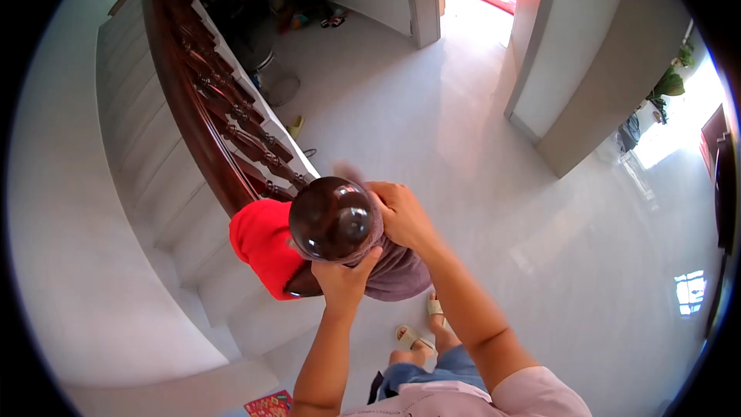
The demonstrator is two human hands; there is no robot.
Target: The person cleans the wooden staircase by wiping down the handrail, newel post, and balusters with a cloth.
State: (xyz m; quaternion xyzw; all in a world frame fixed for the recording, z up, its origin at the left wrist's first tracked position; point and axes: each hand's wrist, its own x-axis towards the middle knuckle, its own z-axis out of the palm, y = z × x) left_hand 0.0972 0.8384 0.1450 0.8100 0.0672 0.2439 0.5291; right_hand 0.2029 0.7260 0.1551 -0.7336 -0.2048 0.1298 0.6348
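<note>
A glossy dark wooden ball [332, 218] tops the newel post at the foot of the staircase. A brownish-purple cloth [397, 272] wraps round the underside and right side of the ball and hangs down to the right. My right hand [403, 215] grips the cloth at the ball's right edge, its fingertips partly hidden. Just below the ball, my left hand [340, 282] is closed round the near side, pressing the cloth with the thumb; the other fingers are hidden. Left of the ball, a red cloth [266, 243] drapes over the handrail end.
The dark wooden handrail [189, 120] with turned balusters [247, 135] runs up beside pale stairs [154, 162]. Yellowish slippers [414, 338] are on my feet on the glossy floor [478, 177]. A red printed paper [268, 404] lies low in view. A plant [670, 83] stands at right.
</note>
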